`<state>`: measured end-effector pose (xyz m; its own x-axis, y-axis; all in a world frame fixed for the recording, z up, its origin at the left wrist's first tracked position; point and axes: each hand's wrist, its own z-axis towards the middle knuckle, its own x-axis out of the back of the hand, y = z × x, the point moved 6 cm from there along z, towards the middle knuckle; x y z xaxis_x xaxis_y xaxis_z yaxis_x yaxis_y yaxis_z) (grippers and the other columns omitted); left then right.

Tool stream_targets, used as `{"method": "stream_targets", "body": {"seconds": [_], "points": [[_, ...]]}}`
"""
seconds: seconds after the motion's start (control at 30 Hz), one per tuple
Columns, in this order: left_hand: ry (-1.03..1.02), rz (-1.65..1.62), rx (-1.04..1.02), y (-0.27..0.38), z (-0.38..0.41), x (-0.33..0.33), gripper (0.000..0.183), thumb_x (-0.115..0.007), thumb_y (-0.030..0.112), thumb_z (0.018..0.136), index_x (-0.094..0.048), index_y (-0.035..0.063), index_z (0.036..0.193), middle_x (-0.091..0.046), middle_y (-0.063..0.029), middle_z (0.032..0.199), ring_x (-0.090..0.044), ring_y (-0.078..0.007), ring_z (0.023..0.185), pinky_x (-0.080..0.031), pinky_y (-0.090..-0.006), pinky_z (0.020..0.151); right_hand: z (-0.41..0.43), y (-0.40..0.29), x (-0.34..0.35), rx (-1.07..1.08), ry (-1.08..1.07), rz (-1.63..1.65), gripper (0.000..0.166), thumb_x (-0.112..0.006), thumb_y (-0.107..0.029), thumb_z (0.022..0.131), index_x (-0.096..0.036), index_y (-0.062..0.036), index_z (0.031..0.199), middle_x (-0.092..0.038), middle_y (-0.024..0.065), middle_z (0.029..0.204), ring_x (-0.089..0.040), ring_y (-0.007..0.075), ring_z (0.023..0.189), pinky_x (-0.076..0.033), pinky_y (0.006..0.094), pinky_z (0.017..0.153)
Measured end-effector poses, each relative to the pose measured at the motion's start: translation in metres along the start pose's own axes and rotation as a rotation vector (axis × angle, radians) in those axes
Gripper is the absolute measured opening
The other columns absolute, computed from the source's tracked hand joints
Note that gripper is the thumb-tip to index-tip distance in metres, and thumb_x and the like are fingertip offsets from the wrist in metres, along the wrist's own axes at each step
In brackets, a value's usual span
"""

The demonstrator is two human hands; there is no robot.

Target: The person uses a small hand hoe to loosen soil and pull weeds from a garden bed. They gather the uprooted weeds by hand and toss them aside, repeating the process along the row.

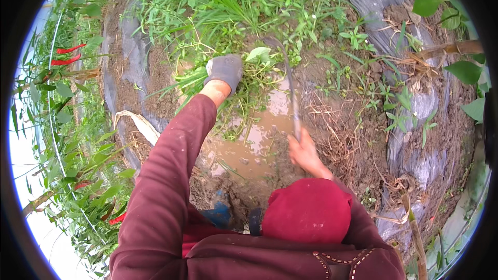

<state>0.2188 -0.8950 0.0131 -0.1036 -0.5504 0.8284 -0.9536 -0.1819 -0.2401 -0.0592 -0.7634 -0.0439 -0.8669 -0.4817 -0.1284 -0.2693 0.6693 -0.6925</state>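
Note:
My left hand (224,70), in a grey glove, is closed around a bunch of green weeds (194,77) over the muddy ground. Loose uprooted stems hang below it above a brown puddle (249,155). My bare right hand (305,152) grips the handle end of a sickle (291,85). The sickle's curved blade points away from me, its tip among the low weeds just right of the left hand. My left fingers are hidden by the glove and the leaves.
Dense grass and weeds (233,4) grow ahead. Plastic mulch film covers the beds at left (134,46) and right (424,105). Chilli plants with red chillies (66,61) stand at the left, with leaves at the right edge. Dry stalks (334,132) lie beside the sickle.

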Motion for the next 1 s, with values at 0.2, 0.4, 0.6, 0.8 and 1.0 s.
{"method": "stream_targets", "body": {"seconds": [0.2,0.4,0.6,0.8,1.0], "points": [[0.164,0.066,-0.061,-0.042,-0.025,-0.031,0.045,-0.053,0.017,0.085,-0.045,0.0087,0.128,-0.065,-0.0119,0.099,-0.067,-0.0311,0.082,-0.051,-0.0423,0.065,-0.029,0.018,0.015,0.116,0.084,-0.241,0.025,-0.056,-0.019,0.090,-0.047,-0.0030,0.106,-0.053,0.0046,0.064,-0.049,0.0123,0.044,-0.039,0.0296,0.040],[-0.091,-0.089,0.087,-0.021,-0.004,0.007,0.079,-0.053,0.011,0.082,-0.010,0.0136,0.148,-0.065,-0.0166,0.107,-0.065,-0.0322,0.094,-0.050,-0.0442,0.080,0.062,-0.060,-0.025,0.235,0.135,-0.201,0.027,-0.052,-0.022,0.092,-0.043,-0.0001,0.104,-0.054,0.0083,0.061,-0.051,0.0155,0.043,-0.044,0.0320,0.038],[-0.187,-0.139,0.097,-0.061,0.030,-0.009,0.062,-0.058,0.017,0.079,-0.041,0.0089,0.137,-0.062,-0.0186,0.115,-0.061,-0.0332,0.105,-0.048,-0.0432,0.089,0.031,-0.027,-0.036,0.083,0.031,-0.176,0.028,-0.054,-0.022,0.089,-0.045,0.0015,0.101,-0.057,0.0128,0.061,-0.054,0.0178,0.041,-0.046,0.0346,0.039],[-0.198,-0.074,0.047,-0.030,0.027,0.018,0.025,-0.060,0.015,0.075,-0.070,0.0042,0.095,-0.067,-0.0173,0.104,-0.065,-0.0332,0.097,-0.052,-0.0402,0.081,0.061,-0.049,-0.026,0.137,0.085,-0.186,0.026,-0.054,-0.021,0.090,-0.044,0.0009,0.098,-0.054,0.0096,0.060,-0.053,0.0163,0.042,-0.044,0.0326,0.037],[-0.176,-0.026,-0.025,-0.039,-0.013,0.000,0.023,-0.056,0.017,0.080,-0.071,0.0059,0.094,-0.067,-0.0185,0.100,-0.066,-0.0329,0.094,-0.052,-0.0405,0.079,-0.033,-0.009,0.012,-0.035,-0.083,-0.087,0.024,-0.055,-0.019,0.090,-0.042,-0.0019,0.100,-0.051,0.0045,0.064,-0.049,0.0117,0.042,-0.040,0.0290,0.036]]}}
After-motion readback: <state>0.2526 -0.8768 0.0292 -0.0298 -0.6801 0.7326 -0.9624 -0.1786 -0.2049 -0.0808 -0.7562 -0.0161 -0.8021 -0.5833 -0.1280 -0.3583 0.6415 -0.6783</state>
